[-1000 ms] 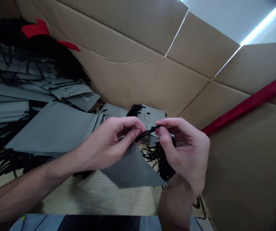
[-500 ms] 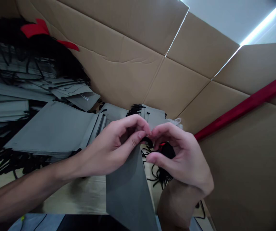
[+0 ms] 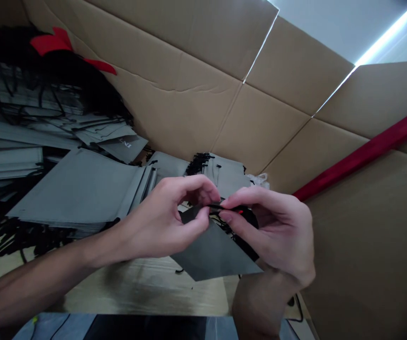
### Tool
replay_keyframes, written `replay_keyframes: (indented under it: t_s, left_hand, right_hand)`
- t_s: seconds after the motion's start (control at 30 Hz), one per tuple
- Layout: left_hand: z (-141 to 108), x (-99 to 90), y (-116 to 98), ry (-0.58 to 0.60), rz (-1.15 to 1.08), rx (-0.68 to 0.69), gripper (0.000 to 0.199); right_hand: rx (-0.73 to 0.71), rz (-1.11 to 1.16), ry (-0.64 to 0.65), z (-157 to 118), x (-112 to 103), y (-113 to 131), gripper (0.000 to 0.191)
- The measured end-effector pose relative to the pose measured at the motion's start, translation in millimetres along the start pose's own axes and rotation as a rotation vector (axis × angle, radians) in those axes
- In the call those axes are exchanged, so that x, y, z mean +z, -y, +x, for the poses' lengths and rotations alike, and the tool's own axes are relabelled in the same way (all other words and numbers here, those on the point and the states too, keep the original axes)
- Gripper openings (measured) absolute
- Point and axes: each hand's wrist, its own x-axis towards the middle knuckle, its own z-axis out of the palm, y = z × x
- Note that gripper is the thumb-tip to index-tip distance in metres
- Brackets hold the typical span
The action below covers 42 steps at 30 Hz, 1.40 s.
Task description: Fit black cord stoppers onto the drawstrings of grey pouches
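My left hand [image 3: 168, 217] pinches one end of a short stretch of black cord [image 3: 217, 207] between thumb and fingers. On the other side, my right hand [image 3: 274, 226] grips the same cord between thumb and index finger. A grey fabric pouch [image 3: 217, 252] hangs tilted below my fingertips, one corner pointing right. Behind my right fingers lies a bunch of black cords [image 3: 248, 222] with a bit of red, partly hidden.
Stacked grey pouches [image 3: 79, 189] with black cords fill the left side, a red strip [image 3: 52, 43] above them. More pouches [image 3: 226, 174] stand behind my hands. Cardboard walls [image 3: 178, 89] surround the pale table [image 3: 135, 288]; a dark red band [image 3: 366, 151] crosses the right wall.
The grey pouch has swung up and to the right, so its lower part no longer hangs over the table's front edge. My right thumb and index finger have closed on the cord.
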Motion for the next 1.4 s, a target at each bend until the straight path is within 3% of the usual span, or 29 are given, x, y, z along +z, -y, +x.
replay_keyframes:
  t_s: [0.2, 0.3, 0.4, 0.53, 0.73, 0.9, 1.1, 1.3, 1.4]
  left_hand:
    - [3, -2.6, 2, 0.256, 0.025, -0.088, 0.022]
    - [1, -6.1, -1, 0.323, 0.001, -0.077, 0.023]
    - [-1, -8.8, -4, 0.371, -0.046, 0.005, 0.029]
    - [-3, -8.9, -4, 0.387, -0.127, 0.128, 0.035]
    - [-4, -9.4, -7, 0.402, -0.168, 0.24, 0.032]
    - [-6, -10.1, -15, 0.344, -0.131, 0.061, 0.035]
    - [-4, -9.3, -15, 0.175, -0.033, -0.061, 0.025]
    - [-2, -7.0, -14, 0.092, 0.032, -0.101, 0.028]
    - [-1, -5.5, -10, 0.046, 0.089, -0.109, 0.032]
  right_hand:
    - [0.03, 0.02, 0.048, 1, 2, -2, 0.016]
    - [0.061, 0.154, 0.109, 3, -4, -8, 0.021]
    - [0.063, 0.434, 0.218, 5, -5, -21, 0.029]
    - [0.114, 0.747, 0.31, 9, 5, -41, 0.023]
    - [0.101, 0.902, 0.398, 14, 22, -50, 0.025]
    - [0.102, 0.794, 0.378, 19, 15, -38, 0.02]
    - [0.119, 0.389, 0.039, 8, 0, -16, 0.013]
    - [-0.033, -0.183, -0.071, 1, 3, 3, 0.026]
    - [-0.189, -0.322, -0.068, 4, 9, 3, 0.027]
